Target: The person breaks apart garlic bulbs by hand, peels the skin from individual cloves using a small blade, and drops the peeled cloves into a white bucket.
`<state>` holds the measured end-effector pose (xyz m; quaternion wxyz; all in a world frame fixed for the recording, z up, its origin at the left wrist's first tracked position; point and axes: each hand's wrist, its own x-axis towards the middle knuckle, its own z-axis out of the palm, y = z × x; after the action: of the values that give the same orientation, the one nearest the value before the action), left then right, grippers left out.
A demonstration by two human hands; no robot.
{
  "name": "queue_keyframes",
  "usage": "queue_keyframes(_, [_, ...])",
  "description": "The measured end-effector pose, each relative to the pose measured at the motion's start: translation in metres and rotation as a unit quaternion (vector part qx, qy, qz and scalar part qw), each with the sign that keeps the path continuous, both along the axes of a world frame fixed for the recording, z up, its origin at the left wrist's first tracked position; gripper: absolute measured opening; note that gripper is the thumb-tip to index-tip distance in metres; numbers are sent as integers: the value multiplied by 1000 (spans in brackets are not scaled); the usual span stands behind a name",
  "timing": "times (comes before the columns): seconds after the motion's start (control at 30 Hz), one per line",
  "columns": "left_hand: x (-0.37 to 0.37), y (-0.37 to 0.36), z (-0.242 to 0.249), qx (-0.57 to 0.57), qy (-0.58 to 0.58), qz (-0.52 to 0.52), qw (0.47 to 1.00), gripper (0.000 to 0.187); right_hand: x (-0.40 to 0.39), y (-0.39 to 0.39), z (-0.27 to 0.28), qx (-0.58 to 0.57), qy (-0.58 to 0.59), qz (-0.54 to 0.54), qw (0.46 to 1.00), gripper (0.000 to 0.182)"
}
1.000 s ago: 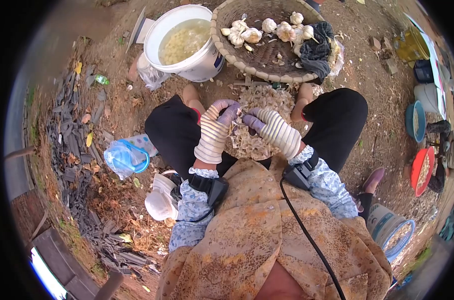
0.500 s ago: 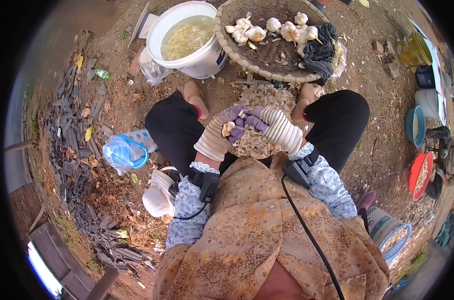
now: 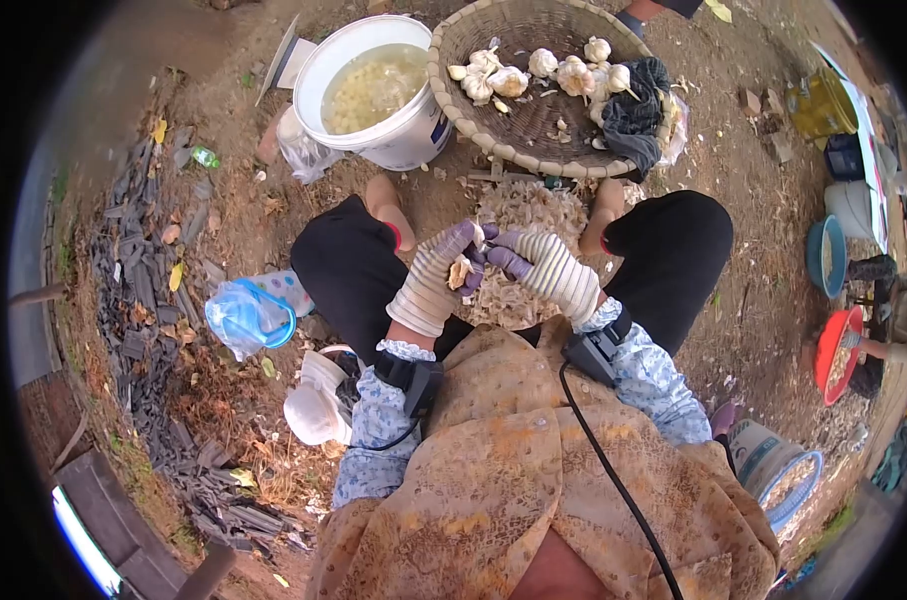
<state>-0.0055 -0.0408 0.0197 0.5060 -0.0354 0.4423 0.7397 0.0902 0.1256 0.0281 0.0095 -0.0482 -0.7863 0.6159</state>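
My left hand (image 3: pixel 435 278), in a striped glove with purple fingertips, is closed on a piece of garlic (image 3: pixel 459 271) whose pale surface shows at the palm. My right hand (image 3: pixel 545 268), gloved alike, meets it with pinched fingers; what these hold, if anything, is too small to make out. Both hands are above a heap of garlic skins (image 3: pixel 533 208) between my feet. Beyond them, a woven basket (image 3: pixel 513 155) holds garlic bulbs (image 3: pixel 575 76) and a dark cloth (image 3: pixel 635 115). Left of the basket is a white bucket (image 3: pixel 398 150) with pale cloves in water.
A blue-handled container with plastic (image 3: pixel 243 312) and a white cloth item (image 3: pixel 316 410) lie at the left. At the right are a blue basin (image 3: pixel 826 255), a red basin (image 3: pixel 831 350) with another person's hand at it, and a bucket (image 3: pixel 763 450) with a blue basket on top.
My fingertips have shifted from a tight cluster to a raised pinch, with the right hand slightly lower. At the right, another person's hand now reaches into the red basin.
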Motion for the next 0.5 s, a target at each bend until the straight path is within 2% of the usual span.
queue_keyframes(0.07, [7,2,8,-31,68,-1,997,31,2,0,-2,13,16,-13,1000,26])
queue_keyframes(0.13, [2,-2,5,-12,71,1,997,28,2,3,-4,7,5,4,1000,25])
queue_keyframes(0.2, [-3,-2,3,-119,250,44,960,21,5,9,2,-101,-81,36,991,25])
queue_keyframes(0.23, [-6,-3,0,-132,319,41,938,15,4,9,0,-92,-93,37,991,28])
queue_keyframes(0.27, [-8,-4,-4,-133,318,41,938,15,4,8,1,-93,-93,38,991,28])
queue_keyframes(0.3, [-11,-3,-4,-163,473,22,866,14,2,7,2,-80,-108,34,990,29])
queue_keyframes(0.33, [-12,-2,-4,-186,614,2,767,14,0,7,3,-67,-123,29,990,30])
queue_keyframes(0.37, [-12,-2,-3,-191,649,-17,736,19,-3,6,3,-33,-131,28,990,30])
queue_keyframes(0.4, [-12,-1,-2,-190,648,-18,737,19,-4,5,4,-33,-132,26,990,30])
queue_keyframes(0.47, [-12,0,-1,-225,755,-73,612,24,-7,4,6,21,-119,21,993,30])
queue_keyframes(0.5, [-11,1,0,-223,755,-73,612,24,-7,2,-1,24,-111,10,993,29])
